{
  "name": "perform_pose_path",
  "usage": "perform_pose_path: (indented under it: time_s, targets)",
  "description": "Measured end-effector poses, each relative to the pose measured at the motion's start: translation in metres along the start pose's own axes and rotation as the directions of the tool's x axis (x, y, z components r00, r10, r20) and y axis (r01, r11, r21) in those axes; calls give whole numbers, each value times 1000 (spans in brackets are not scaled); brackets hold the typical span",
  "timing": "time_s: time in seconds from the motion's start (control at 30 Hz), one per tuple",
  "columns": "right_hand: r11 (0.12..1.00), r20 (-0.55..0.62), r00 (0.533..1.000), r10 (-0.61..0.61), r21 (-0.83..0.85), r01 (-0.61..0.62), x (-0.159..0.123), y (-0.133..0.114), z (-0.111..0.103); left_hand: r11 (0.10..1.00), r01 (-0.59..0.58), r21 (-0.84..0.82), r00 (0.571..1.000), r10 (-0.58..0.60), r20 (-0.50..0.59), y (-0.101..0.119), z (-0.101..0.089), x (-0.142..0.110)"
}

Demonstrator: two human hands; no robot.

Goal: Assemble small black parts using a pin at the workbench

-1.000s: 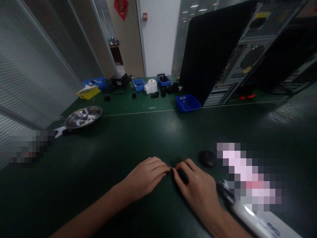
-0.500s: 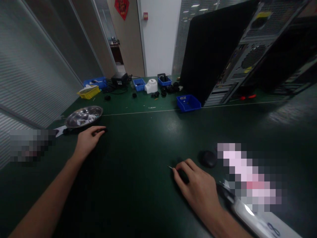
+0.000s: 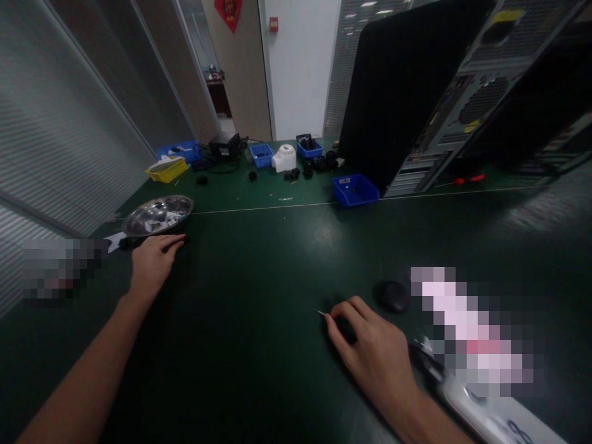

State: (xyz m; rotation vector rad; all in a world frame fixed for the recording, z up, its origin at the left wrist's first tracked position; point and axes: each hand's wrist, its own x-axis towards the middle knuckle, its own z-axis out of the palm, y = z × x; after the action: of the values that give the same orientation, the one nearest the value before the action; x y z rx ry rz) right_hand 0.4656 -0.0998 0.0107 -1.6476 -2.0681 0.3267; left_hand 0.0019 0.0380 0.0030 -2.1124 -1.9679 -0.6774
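My left hand (image 3: pixel 152 262) is closed in a pinch at the left, just in front of a steel bowl (image 3: pixel 185 216) with white scraps in it. A small dark piece shows at its fingertips, too dark to make out. My right hand (image 3: pixel 370 345) is closed around a screwdriver (image 3: pixel 346 330) with a dark handle. The thin metal tip points left, low over the green table (image 3: pixel 259 345). Beyond the knuckles of that hand lies a black computer mouse (image 3: pixel 392 296).
A white device (image 3: pixel 490 410) with a dark end lies right of my right arm. A blue bin (image 3: pixel 355 191) stands before a large computer case (image 3: pixel 407 98). Along the back are a yellow tray (image 3: pixel 167 170), a white plastic housing (image 3: pixel 284 158), a black power adapter (image 3: pixel 224 145) and small black parts.
My left hand has drawn slightly to the left, closer along the bowl's front. My right hand keeps its hold on the screwdriver, nearly still. The view has shifted a little.
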Motion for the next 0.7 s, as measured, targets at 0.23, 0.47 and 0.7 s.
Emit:
perform_pose_path:
  time_s: [0.23,0.47,0.7]
  targets:
    - [1000,4,1000,1,-20,0,0,1,1,977,-87,193,989,60,138,0,2,2]
    - [1000,7,1000,10,-12,-10,0,1,1,985,-67,156,996,58,62,-5,9,1]
    - [1000,20,1000,18,7,-18,0,1,1,979,-21,201,999,12,44,-5,8,0]
